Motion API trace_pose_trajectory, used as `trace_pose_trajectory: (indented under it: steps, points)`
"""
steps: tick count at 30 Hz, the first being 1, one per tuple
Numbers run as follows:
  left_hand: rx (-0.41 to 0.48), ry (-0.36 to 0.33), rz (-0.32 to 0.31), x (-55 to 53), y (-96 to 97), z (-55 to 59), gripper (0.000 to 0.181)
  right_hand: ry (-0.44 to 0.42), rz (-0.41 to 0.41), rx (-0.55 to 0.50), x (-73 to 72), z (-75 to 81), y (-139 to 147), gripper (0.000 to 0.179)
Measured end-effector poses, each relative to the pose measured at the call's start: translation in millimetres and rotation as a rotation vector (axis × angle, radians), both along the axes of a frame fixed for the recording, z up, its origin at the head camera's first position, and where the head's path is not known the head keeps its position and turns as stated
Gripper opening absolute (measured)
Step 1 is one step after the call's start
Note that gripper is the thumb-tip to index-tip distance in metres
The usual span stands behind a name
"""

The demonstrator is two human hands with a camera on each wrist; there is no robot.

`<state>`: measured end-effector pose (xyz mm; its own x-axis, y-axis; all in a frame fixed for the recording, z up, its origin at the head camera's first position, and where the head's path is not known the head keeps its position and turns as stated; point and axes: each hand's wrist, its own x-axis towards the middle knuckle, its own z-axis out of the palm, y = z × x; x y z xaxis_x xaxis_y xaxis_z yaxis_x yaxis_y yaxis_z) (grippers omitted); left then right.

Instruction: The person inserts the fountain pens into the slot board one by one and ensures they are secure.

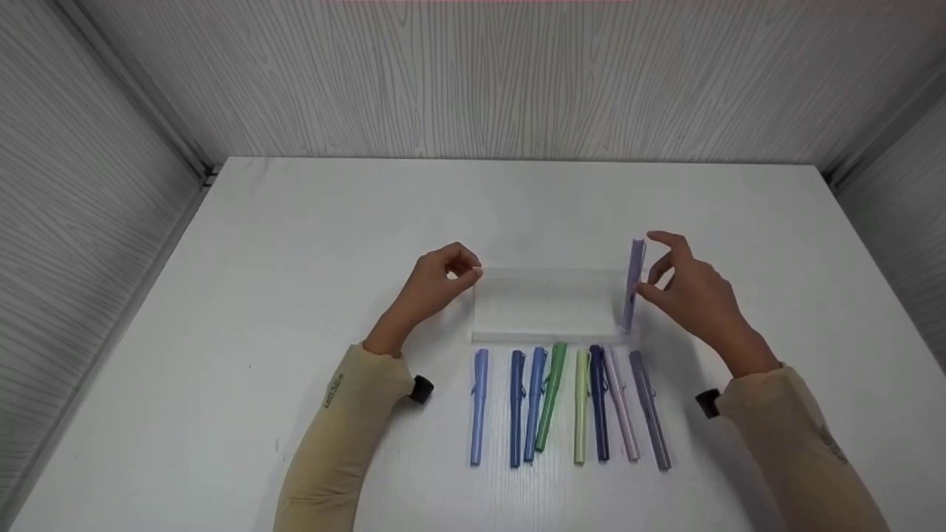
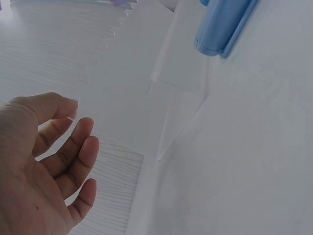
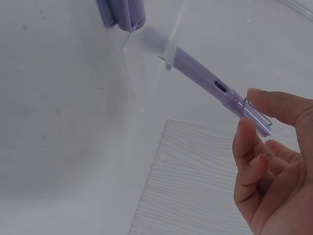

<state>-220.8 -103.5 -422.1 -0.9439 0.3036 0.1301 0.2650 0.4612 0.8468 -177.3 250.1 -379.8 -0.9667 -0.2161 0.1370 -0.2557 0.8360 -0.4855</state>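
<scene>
A clear plastic pen stand (image 1: 547, 337) with a notched edge sits at mid-table. My left hand (image 1: 436, 282) pinches its left back corner between thumb and forefinger; in the left wrist view the hand (image 2: 46, 147) has its other fingers loosely bent. At the stand's right end, my right hand (image 1: 693, 294) holds a lavender pen (image 1: 633, 288) by thumb and forefinger. In the right wrist view, the fingers are around the clip end of this pen (image 3: 200, 76), while its far end lies behind the clear plastic.
In front of the stand, several pens lie in a row: light blue (image 1: 479, 406), blue (image 1: 516, 406), green (image 1: 550, 399), yellow-green (image 1: 581, 406), navy (image 1: 599, 406), pale pink (image 1: 621, 406) and grey-purple (image 1: 650, 410). A wood-grain panel (image 1: 517, 81) rises behind the white table (image 1: 332, 207).
</scene>
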Motion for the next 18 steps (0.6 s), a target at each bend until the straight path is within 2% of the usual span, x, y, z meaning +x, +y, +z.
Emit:
trace_pose_trajectory:
  steps: [8,12,18]
  points:
    - [-0.005,0.002,-0.001,-0.4,0.9,-0.2,0.014,0.016,0.003,-0.006,9.7,2.5,7.0,0.071]
    - [-0.003,0.008,-0.004,-0.4,0.2,0.1,0.014,-0.018,0.033,-0.010,14.2,1.1,13.4,0.074]
    - [0.013,0.008,-0.010,-0.2,0.4,0.7,0.013,-0.118,0.072,-0.003,23.2,-0.9,23.3,0.076]
